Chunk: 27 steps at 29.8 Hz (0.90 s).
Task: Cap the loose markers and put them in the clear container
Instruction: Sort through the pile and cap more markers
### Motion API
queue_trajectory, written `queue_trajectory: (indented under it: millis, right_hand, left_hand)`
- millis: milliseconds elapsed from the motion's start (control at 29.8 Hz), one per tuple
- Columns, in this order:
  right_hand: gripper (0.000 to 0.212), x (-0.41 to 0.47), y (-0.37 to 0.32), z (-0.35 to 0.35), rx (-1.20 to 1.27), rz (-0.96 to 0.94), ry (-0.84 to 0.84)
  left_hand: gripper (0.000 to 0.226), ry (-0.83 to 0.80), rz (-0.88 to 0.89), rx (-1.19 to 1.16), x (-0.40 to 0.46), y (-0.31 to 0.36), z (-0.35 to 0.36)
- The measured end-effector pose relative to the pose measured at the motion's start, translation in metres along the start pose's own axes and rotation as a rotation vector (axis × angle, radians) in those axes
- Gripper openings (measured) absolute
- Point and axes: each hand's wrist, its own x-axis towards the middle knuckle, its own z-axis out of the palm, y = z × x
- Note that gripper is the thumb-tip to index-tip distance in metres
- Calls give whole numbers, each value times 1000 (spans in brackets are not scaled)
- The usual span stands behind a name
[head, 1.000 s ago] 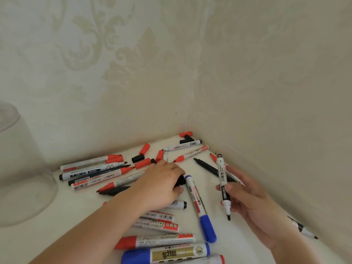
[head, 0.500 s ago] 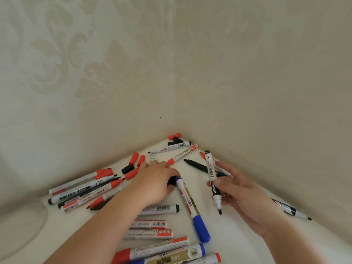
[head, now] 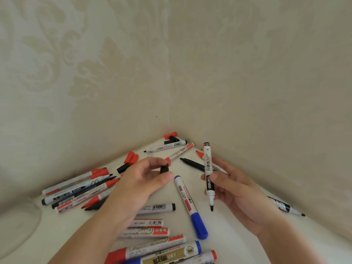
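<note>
My right hand (head: 236, 189) grips an uncapped white and black marker (head: 208, 168), held nearly upright with its black tip pointing down. My left hand (head: 141, 180) is lifted off the table and pinches a black cap (head: 164, 169) between thumb and fingers, a short way left of that marker. Several loose markers and caps lie on the white table (head: 238, 242): a blue-capped marker (head: 188, 204) between my hands, red and black ones (head: 80, 187) to the left. Only a faint edge of the clear container (head: 19, 221) shows at the far left.
Two patterned walls meet in a corner (head: 170, 111) right behind the pile. Red and black caps (head: 172, 137) sit in that corner. A black uncapped marker (head: 287, 206) lies along the right wall. More markers (head: 152, 250) crowd the table's near edge.
My left hand has risen from the pile with a black cap pinched in its fingers. The right hand has tilted its marker more upright. The view has swung right, so the container has slid out of frame.
</note>
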Motion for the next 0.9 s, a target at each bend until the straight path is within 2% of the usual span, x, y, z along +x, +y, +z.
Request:
queue_trajectory:
  millis: [67,235,369,536,670,771,905]
  right_hand:
    - [55,-1,1,0,54,-21,-19]
    - [77,0,2,1,116,-85,-76]
    - [74,-1,1,2,146,-85,-85]
    - [57,-4,-1,3,205,-142,-73]
    - [50,-5,-2,5,217,-238,-48]
    - [48,-4,0,5,202,-257,30]
    - [23,-5,1,7,125,-251,93]
  left_hand:
    - [24,-3,-12,-108,-8,-1,2]
    - [52,-100,33,99,-14,-2,6]
    - [49,-147,37,127,-16,-2,6]
    - [40,-167,33,112,-17,1,6]
    - [42,-195,107,382,-18,-3,10]
    - [43,-195,126,452,-18,-4,12]
    - [45,-169,133,456,-18,-4,10]
